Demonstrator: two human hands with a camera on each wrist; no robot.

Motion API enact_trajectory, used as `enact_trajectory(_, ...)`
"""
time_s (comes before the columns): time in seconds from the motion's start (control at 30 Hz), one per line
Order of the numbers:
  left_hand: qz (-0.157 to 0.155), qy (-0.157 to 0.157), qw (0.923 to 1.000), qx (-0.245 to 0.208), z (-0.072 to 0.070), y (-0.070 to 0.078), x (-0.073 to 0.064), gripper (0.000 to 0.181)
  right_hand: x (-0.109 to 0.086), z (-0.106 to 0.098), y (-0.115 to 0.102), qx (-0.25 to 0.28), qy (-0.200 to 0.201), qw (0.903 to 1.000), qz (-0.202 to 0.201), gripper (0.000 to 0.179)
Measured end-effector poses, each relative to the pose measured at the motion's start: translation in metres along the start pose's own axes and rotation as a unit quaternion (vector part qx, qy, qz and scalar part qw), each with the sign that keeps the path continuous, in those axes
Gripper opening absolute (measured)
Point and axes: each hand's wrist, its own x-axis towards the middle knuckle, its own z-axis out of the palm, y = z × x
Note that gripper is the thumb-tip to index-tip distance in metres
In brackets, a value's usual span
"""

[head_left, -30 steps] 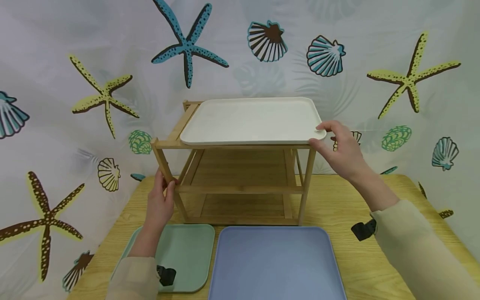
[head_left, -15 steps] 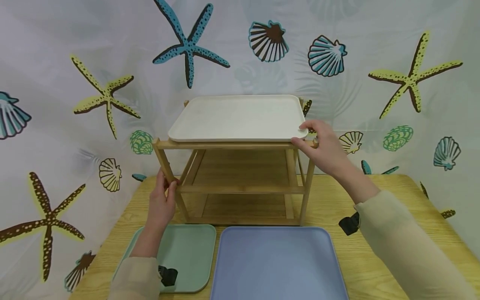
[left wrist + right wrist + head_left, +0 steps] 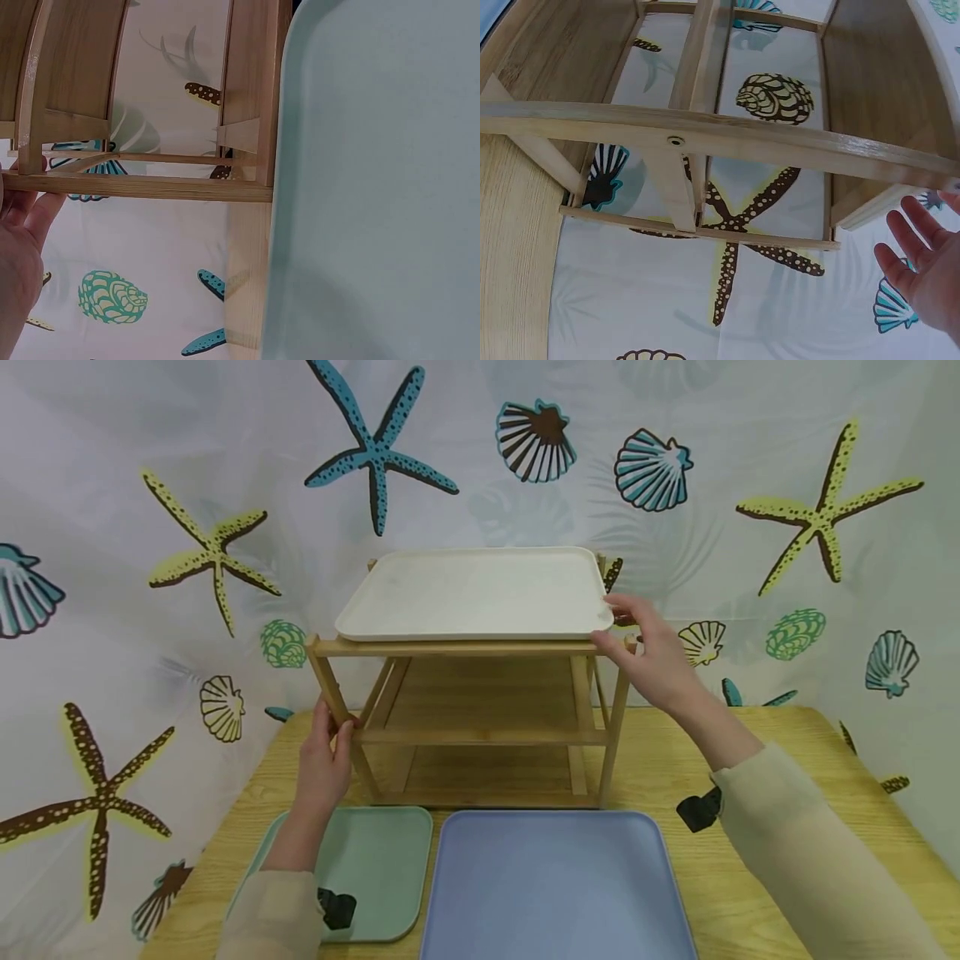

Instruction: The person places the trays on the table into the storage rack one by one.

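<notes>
A white tray lies on top of a wooden rack that has two lower shelves. My left hand grips the rack's left front post at the middle shelf's height; the left wrist view shows the fingers at that post, partly hidden behind it. At the tray's right front corner, my right hand touches the rim with thumb and index fingertip. In the right wrist view, the other fingers hang loosely extended beside the rack's upper end, holding nothing; the tray is barely visible there.
A green tray lies on the wooden table at front left, partly under my left forearm. Beside it, a blue tray lies before the rack. A shell-and-starfish curtain hangs close behind and at both sides.
The white tray has slid left along the rack's top, with my right hand following. Over the last half second the tray stays put and the right fingertips draw back slightly. The left hand stays.
</notes>
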Motion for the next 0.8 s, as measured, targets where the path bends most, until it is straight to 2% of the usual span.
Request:
enact_trajectory(0.2,-0.007,-0.002,1.0,-0.002,0.002,0.001,0.0,0.03,-0.026,-0.018,0.003,0.029,0.051,0.9983,-0.007,0.051)
enact_trajectory(0.43,-0.011,-0.006,0.9999,-0.008,0.002,0.004,0.001,0.031,-0.079,-0.032,0.018,0.044,0.069,0.9966,-0.008,0.047)
enact_trajectory(0.6,-0.009,-0.001,1.0,-0.003,0.0,0.005,0.002,0.027,-0.118,-0.031,0.036,0.02,0.039,0.999,0.001,0.049)
enact_trajectory(0.8,-0.014,-0.005,0.9999,-0.004,0.001,0.008,0.001,0.029,-0.165,-0.025,0.052,0.015,-0.034,0.9977,0.057,0.047)
